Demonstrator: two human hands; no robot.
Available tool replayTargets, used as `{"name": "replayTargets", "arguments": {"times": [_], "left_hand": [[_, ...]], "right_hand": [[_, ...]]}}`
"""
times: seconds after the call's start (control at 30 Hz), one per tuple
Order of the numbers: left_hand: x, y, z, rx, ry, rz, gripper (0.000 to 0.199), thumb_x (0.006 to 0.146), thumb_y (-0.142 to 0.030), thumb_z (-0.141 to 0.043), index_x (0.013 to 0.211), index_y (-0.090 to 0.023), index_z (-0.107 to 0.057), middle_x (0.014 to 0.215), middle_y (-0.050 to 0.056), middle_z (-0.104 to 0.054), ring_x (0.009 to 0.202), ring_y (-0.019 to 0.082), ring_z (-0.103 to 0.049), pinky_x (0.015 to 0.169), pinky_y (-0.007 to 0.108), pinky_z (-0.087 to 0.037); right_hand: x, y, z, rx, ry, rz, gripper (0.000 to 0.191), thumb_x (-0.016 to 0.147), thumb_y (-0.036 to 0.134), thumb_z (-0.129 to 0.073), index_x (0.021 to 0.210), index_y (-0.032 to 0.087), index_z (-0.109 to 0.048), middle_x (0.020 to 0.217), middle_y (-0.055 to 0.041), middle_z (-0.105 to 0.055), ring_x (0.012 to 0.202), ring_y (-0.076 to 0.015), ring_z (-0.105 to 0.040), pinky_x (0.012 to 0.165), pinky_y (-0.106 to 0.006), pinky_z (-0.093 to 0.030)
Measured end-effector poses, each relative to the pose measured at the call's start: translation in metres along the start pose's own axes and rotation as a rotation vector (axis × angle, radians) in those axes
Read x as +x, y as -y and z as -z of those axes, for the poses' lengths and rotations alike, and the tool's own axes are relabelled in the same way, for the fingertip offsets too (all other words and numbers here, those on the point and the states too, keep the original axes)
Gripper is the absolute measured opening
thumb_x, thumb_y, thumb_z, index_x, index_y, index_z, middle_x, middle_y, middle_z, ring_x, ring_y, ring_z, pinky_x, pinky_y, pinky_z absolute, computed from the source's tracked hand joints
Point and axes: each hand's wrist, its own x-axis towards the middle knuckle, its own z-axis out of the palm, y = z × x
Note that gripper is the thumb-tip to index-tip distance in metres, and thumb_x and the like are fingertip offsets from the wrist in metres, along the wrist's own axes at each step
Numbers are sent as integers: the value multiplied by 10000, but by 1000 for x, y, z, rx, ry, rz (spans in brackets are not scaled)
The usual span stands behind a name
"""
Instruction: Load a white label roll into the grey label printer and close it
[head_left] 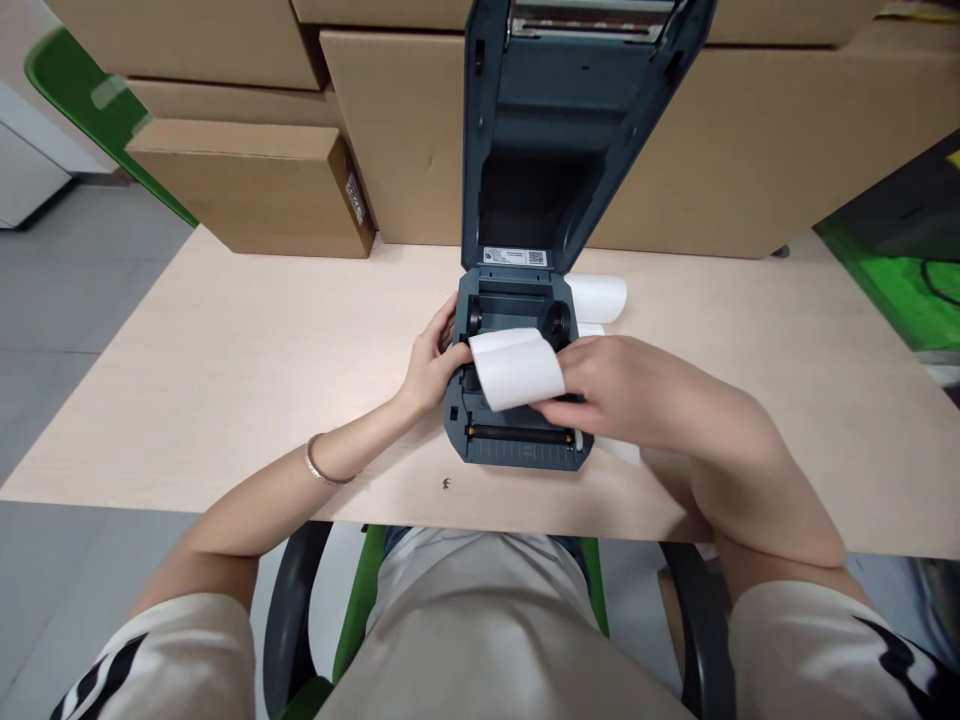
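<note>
A dark grey-blue label printer (pixel 525 452) stands on the table with its lid (pixel 555 110) raised. My left hand (pixel 435 360) grips the printer's left side, thumb over the edge and fingers along the outer wall. In my right hand (pixel 592 380) is a white label roll (pixel 517 370), tilted over the printer's open bay; my fingers are partly hidden behind it. Two dark round roll holders (pixel 556 322) show in the bay behind the roll. A black roller (pixel 521 435) runs across the printer's front.
Another white paper roll (pixel 600 298) lies behind the printer on the right. Large cardboard boxes (pixel 397 140) line the back of the pale wooden table (pixel 247 370), and a smaller box (pixel 247 190) stands at the back left. A small dark mark (pixel 447 483) is near the front edge.
</note>
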Motion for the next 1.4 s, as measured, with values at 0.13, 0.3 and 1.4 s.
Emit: {"name": "replayTargets", "arguments": {"times": [0.13,0.3,1.4], "left_hand": [[2,-4,-2,-8,16,34,833,722,-299,-829,1530,-255,-633,1633,112,-707,1549,368,-630,1288,504,-534],[1,-12,-3,-3,40,113,856,711,-282,-805,1533,-271,-567,1691,95,-636,1551,358,-604,1282,492,-536],[-2,4,7,57,131,49,813,943,-603,-835,1641,-362,-495,1841,60,-459,1716,363,-439,1413,532,-428]], "right_hand": [[-11,20,-4,-54,58,116,251,1061,197,-653,1077,266,-893,1109,-54,-875,990,-275,-831,950,-437,-660],[-19,35,-7,-184,70,235,240,1083,193,-649,1089,228,-886,1105,-100,-861,984,-267,-839,997,-449,-687],[-58,54,-7,30,215,305,513,1152,521,-629,1473,157,-796,1571,-166,-729,1524,-362,-674,1257,-524,-605]]}}
